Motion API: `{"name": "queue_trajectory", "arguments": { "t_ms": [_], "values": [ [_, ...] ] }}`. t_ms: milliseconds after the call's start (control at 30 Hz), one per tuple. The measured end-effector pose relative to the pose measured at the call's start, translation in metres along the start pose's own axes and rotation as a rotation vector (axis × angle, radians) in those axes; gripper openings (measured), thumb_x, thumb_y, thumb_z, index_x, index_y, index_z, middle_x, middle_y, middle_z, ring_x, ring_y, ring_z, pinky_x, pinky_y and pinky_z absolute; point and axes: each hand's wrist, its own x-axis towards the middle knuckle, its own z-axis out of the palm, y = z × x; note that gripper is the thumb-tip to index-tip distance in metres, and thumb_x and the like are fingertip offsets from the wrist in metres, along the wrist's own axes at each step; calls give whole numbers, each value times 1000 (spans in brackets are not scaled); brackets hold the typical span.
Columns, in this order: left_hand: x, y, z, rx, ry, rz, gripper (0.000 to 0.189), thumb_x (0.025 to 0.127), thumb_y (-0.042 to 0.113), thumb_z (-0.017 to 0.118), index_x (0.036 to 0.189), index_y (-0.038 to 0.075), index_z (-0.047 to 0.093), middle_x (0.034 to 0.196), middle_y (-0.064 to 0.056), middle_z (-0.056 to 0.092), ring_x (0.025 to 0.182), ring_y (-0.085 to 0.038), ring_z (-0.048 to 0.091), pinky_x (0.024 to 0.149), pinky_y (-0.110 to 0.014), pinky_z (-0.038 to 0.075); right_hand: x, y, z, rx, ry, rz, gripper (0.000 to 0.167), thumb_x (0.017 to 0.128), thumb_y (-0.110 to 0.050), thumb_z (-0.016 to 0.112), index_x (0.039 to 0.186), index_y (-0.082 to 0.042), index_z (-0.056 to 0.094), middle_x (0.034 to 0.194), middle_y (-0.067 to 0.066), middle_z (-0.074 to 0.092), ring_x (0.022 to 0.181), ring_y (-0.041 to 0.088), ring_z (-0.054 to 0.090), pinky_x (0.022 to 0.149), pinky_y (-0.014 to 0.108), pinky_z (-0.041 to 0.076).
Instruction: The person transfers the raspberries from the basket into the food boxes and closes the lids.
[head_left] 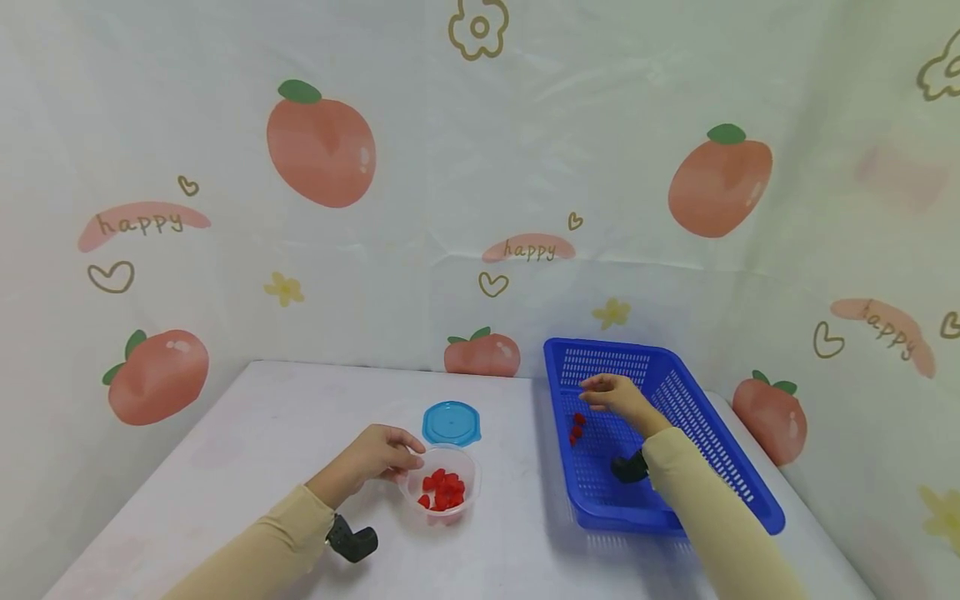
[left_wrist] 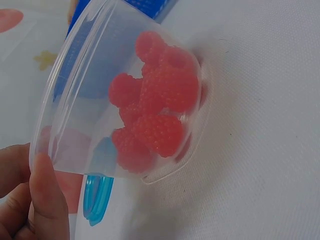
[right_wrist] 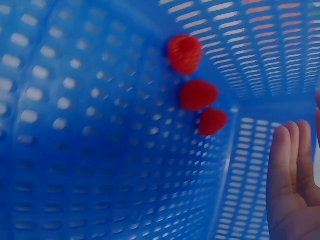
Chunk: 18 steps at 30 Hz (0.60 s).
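Observation:
My left hand [head_left: 378,454] grips the rim of a clear plastic bowl [head_left: 444,458], thumb and fingers on either side of it. Several red raspberries [left_wrist: 155,95] lie inside the bowl, seen through its wall in the left wrist view. Over the blue basket [head_left: 630,518], my right hand [head_left: 611,393] hovers with fingers extended and slightly bent; nothing shows between them. In the right wrist view its fingers [right_wrist: 281,165] are at the right edge, and the thumb side is mostly cut off. Three raspberries [right_wrist: 198,95] lie in a row on the basket floor, apart from that hand.
A blue lid [head_left: 452,423] lies on the white table [head_left: 300,408] just behind the bowl. The basket's slotted walls rise around the right hand. A white backdrop printed with fruit [head_left: 390,275] hangs behind the table. Black wrist devices [head_left: 352,542] sit below both hands.

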Motion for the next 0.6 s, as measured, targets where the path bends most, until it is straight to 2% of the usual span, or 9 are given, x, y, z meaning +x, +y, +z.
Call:
{"name": "queue_trajectory", "arguments": {
  "t_ms": [233, 467, 600],
  "values": [
    [0, 1, 0, 2, 1, 3, 21, 81, 15, 77, 99, 5, 70, 71, -7, 62, 53, -15, 54, 56, -23, 53, 0, 11, 2, -70, -101, 72, 28, 89, -1, 64, 112, 15, 59, 102, 22, 68, 91, 25, 68, 83, 39, 57],
    [-1, 1, 0, 1, 3, -2, 21, 81, 14, 77, 99, 4, 69, 72, -8, 63, 53, -15, 54, 56, -23, 53, -6, 12, 9, -191, -151, 132, 23, 85, 1, 65, 105, 12, 64, 97, 19, 69, 83, 20, 64, 78, 35, 58],
    [-1, 1, 0, 3, 6, -2, 21, 81, 14, 77, 99, 5, 70, 72, -8, 63, 53, -16, 54, 56, -23, 53, -6, 14, 11, -205, -176, 147, 22, 83, 2, 66, 104, 11, 65, 93, 16, 69, 80, 19, 63, 77, 35, 57]
  ]
}}
